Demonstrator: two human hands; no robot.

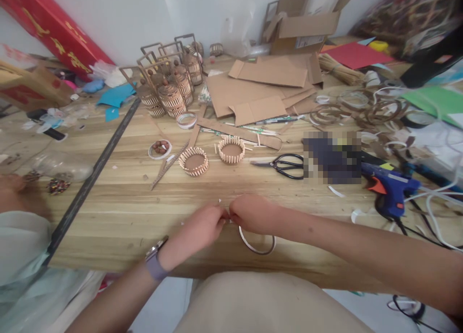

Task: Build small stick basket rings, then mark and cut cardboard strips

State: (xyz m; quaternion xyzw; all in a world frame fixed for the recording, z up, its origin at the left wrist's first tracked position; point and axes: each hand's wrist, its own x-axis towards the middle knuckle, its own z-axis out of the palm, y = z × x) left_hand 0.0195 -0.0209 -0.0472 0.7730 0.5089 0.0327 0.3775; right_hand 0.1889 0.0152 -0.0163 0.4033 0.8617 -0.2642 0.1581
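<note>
My left hand (202, 224), with a watch on its wrist, has its fingers pinched together. Its fingertips meet those of my right hand (253, 212), which is curled closed with the knuckles up. Whatever lies between the fingertips is hidden or too small to name. A thin ring (274, 246), pale with a brown edge, shows below my right hand; whether the fingers grip it cannot be made out. Beyond the hands stand two small round trays, a left one (188, 165) and a right one (231, 153), each with a cardboard base and a fence of short sticks.
Black-handled scissors (289, 165) and a blue glue gun (392, 188) with cords lie to the right. Stick-covered lantern-like baskets (171, 99) stand at the back left, beside cardboard sheets (260, 109). Another person's sleeve (23, 246) is at the left, past a black strip (94, 181).
</note>
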